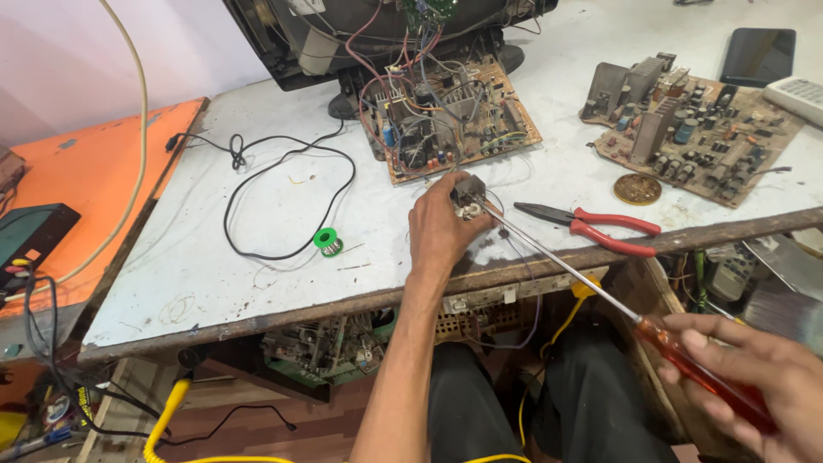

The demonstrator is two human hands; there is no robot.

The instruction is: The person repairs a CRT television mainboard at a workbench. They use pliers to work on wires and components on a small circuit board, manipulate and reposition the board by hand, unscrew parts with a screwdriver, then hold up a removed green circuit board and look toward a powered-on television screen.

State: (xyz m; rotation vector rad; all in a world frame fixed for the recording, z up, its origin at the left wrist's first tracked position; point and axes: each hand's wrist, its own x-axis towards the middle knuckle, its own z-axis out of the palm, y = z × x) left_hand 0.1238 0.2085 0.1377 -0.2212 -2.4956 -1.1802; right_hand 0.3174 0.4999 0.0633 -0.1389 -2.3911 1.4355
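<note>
My left hand [439,227] rests on the white workbench [214,257] and pinches a small grey electronic component [468,194] with wires, just in front of a brown circuit board [450,116]. My right hand [754,377], low at the bottom right, grips the red handle of a long screwdriver [566,261]. Its thin metal shaft runs up and left, and the tip meets the component in my left hand.
Red-handled pliers [596,225] lie right of my left hand. A second circuit board [694,129], a round brown disc [637,189], a green solder spool [327,242], a looped black cable [283,201], a dark tablet [758,56] and an opened television chassis [360,34] share the bench. An orange table [94,171] stands left.
</note>
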